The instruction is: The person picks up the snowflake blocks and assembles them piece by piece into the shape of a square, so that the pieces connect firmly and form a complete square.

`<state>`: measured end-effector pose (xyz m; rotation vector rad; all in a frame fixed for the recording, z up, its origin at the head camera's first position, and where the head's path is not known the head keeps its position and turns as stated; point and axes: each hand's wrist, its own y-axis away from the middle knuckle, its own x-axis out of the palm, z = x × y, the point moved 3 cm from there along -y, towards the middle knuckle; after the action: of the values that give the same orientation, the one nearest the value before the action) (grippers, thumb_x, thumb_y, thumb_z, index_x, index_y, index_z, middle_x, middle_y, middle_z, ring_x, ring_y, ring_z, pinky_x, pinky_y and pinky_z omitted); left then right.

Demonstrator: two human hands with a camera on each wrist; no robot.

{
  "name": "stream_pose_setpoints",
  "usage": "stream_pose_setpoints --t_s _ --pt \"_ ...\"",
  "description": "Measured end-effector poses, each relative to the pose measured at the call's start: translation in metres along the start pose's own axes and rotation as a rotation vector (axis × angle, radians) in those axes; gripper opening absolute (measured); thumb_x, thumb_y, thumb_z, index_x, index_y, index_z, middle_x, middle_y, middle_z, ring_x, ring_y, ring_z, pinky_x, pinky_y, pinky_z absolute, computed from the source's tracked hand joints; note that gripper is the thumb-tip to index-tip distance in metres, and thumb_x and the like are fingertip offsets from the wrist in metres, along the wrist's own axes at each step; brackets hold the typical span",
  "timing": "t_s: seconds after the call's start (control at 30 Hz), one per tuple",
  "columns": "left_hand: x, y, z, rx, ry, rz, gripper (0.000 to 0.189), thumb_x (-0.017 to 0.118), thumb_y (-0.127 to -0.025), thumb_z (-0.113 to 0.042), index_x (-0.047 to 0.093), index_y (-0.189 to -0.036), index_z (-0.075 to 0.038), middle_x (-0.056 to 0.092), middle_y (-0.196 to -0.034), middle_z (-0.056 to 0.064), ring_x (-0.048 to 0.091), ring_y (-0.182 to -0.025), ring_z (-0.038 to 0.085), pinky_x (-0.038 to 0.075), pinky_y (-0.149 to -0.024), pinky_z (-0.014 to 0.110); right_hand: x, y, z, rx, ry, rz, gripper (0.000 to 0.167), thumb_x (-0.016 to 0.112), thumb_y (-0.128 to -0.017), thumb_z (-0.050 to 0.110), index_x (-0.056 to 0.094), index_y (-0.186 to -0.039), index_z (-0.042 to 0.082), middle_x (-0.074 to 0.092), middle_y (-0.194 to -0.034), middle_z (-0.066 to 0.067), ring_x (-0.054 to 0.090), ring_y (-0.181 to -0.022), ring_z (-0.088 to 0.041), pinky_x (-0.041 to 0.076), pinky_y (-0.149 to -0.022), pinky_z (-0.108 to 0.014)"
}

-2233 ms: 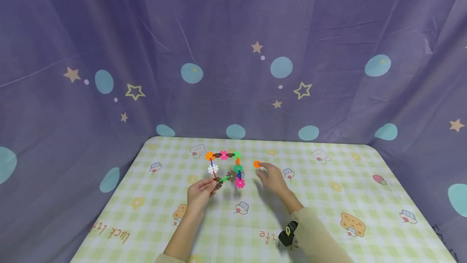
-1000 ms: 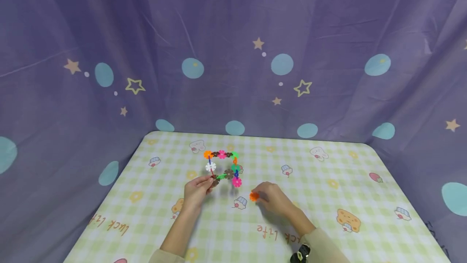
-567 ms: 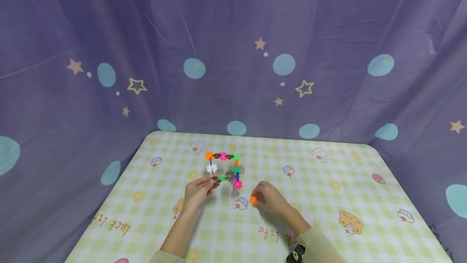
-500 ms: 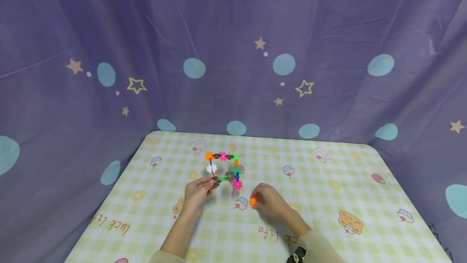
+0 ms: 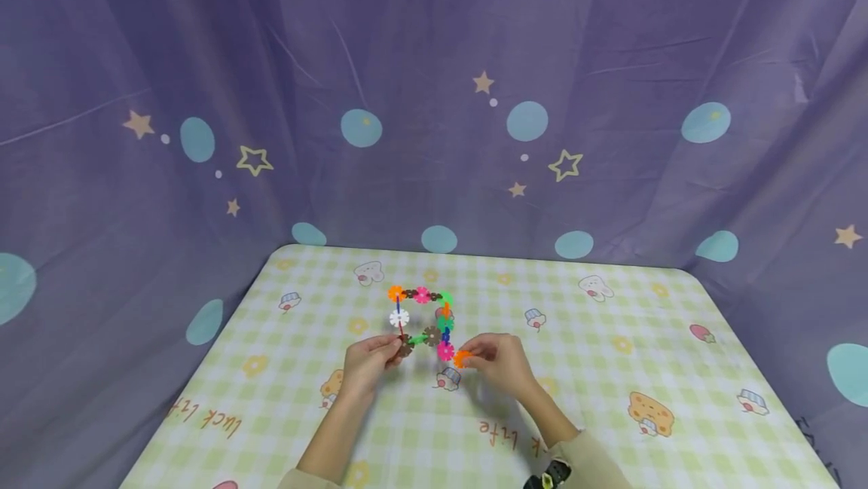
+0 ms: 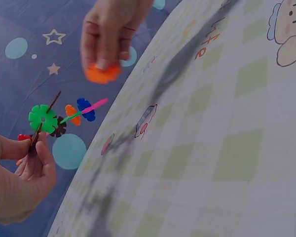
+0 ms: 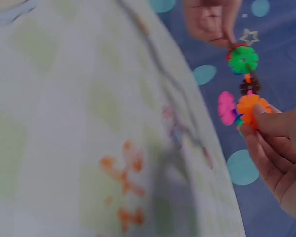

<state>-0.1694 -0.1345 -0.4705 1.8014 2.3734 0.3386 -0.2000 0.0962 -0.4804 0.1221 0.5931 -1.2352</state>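
My left hand (image 5: pixel 366 365) pinches a brown disc (image 5: pixel 405 346) at the near left corner of a frame of notched, flower-shaped interlocking discs. The frame is held above the table, its shadow below. White (image 5: pixel 399 318), orange, pink, green and brown discs make up its sides. A pink disc (image 5: pixel 445 351) ends its right side. Between thumb and fingers, my right hand (image 5: pixel 505 365) holds a loose orange interlocking disc (image 5: pixel 463 359), just right of that pink one. In the right wrist view the orange disc (image 7: pixel 250 107) overlaps part of the frame.
A table with a green-and-white checked cloth (image 5: pixel 576 368), printed with cartoon pictures, lies under both hands. Purple curtains (image 5: pixel 434 172) with stars and blue ovals hang behind it and at the sides. A black wrist device (image 5: pixel 548 474) sits by the right sleeve.
My right hand first came nearer the front with the orange disc, then moved left and slightly back, beside the pink disc. The left hand and frame shifted only slightly.
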Motion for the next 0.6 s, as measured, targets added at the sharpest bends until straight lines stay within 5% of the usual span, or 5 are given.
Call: stream_pose_setpoints --t_s 0.2,0.6 --pt "0.0 0.003 -0.001 -0.012 -0.027 0.001 0.027 0.064 -0.09 -0.004 0.063 -0.109 0.014 0.071 -0.076 0.001 0.061 -0.062 0.004 0.054 -0.058 0.016 -0.005 -0.01 0.008 0.037 -0.237 -0.115 0.012 0.075 -0.079 0.005 0.072 -0.089 -0.001 0.073 -0.085 -0.022 0.071 -0.072 -0.037 0.06 -0.06 -0.026" --pt "0.002 0.005 -0.003 0.008 -0.108 0.018 0.023 0.065 -0.088 -0.004 0.066 -0.104 0.011 0.073 -0.076 0.004 0.061 -0.062 0.005 0.051 -0.056 0.017 0.009 -0.012 0.01 0.118 -0.357 -0.152 0.012 0.075 -0.078 0.002 0.071 -0.088 -0.003 0.072 -0.088 -0.025 0.073 -0.071 -0.025 0.062 -0.062 -0.034"
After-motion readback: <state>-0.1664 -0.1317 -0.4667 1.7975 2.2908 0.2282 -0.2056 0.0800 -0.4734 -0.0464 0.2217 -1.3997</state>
